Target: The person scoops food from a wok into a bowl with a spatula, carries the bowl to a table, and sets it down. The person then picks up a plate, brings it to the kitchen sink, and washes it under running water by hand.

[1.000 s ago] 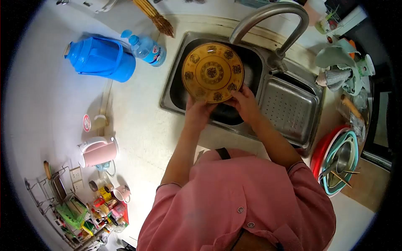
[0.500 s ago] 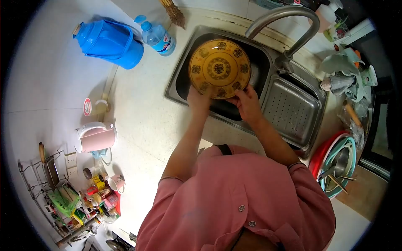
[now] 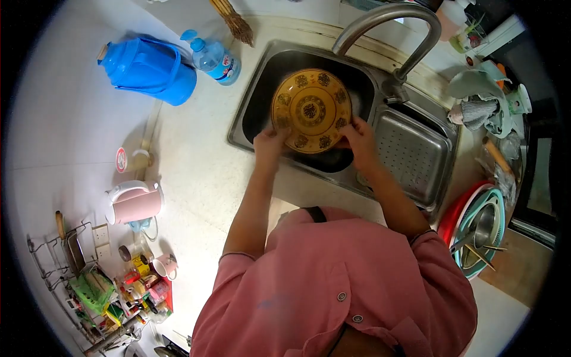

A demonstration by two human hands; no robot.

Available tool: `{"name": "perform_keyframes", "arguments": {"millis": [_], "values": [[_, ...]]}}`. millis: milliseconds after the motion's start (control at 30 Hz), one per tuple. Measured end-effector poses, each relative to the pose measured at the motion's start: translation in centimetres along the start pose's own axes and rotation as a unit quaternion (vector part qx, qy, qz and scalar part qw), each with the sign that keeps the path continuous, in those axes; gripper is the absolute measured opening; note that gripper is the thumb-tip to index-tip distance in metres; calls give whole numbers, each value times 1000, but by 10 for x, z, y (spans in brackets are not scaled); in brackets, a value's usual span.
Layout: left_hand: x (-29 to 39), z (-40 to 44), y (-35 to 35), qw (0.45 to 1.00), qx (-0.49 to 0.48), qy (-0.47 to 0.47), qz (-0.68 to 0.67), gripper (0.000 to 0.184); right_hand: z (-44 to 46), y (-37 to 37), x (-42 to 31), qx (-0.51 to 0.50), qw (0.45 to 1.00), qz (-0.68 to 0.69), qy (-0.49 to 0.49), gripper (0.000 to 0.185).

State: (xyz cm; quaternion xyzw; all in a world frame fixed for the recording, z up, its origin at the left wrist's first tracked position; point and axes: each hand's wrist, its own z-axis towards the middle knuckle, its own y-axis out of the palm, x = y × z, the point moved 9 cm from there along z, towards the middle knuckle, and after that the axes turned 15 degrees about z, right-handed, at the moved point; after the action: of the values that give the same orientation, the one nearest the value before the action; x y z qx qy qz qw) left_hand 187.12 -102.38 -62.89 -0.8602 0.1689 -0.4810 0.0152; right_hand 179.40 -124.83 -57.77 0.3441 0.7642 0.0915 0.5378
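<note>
A round yellow-brown plate point(image 3: 311, 111) with dark printed medallions is held over the left basin of the steel sink point(image 3: 245, 113), its patterned face toward me. My left hand point(image 3: 272, 144) grips the lower left rim, fingers closed on it. At the lower right rim, my right hand point(image 3: 360, 140) pinches the plate, with its fingertips partly hidden behind it. Above and to the right of the plate arches the steel faucet point(image 3: 389, 15).
A perforated drain tray point(image 3: 410, 157) fills the right basin. Left of the sink stand a blue pump bottle point(image 3: 217, 62), a blue thermos point(image 3: 148, 71) and a pink kettle point(image 3: 138, 202). Stacked basins point(image 3: 470, 229) lie at right; a straw brush point(image 3: 235, 24) is at the back.
The plate has shifted down slightly and turned in my hands. My left hand has moved left along the rim, away from the plate's bottom. The view has shifted a little.
</note>
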Motion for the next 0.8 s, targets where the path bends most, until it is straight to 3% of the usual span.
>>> {"name": "perform_keyframes", "arguments": {"millis": [67, 133, 200, 267, 367, 467, 567, 667, 800], "values": [[-12, -5, 15, 996, -18, -6, -92, 28, -11, 17, -17, 2, 1000, -18, -2, 45], [-23, -20, 42, 986, -34, -36, -159, 28, -9, 17, -11, -17, 974, -129, -187, 54], [-22, -32, 62, 986, -64, -56, -142, 27, -2, 10, -4, -18, 939, -196, -281, 65], [-29, -32, 68, 984, -84, -82, -131, 26, 10, -4, 0, 3, 936, -216, -278, 81], [-28, -34, 84, 961, -113, -132, -214, 31, 13, 17, -35, -61, 937, -293, -178, 86], [-52, -25, 117, 927, -184, -150, -290, 33, -16, 41, -66, 21, 920, -370, -131, 76], [-29, -50, 135, 903, -196, -160, -347, 35, -29, 41, -55, 26, 885, -456, -93, 77], [-31, -44, 120, 942, -148, -131, -272, 36, -9, -1, -39, 2, 911, -306, -276, 71], [-26, 4, 63, 985, -86, -42, -147, 34, -28, -8, -60, 24, 956, -237, -169, 62]]}}
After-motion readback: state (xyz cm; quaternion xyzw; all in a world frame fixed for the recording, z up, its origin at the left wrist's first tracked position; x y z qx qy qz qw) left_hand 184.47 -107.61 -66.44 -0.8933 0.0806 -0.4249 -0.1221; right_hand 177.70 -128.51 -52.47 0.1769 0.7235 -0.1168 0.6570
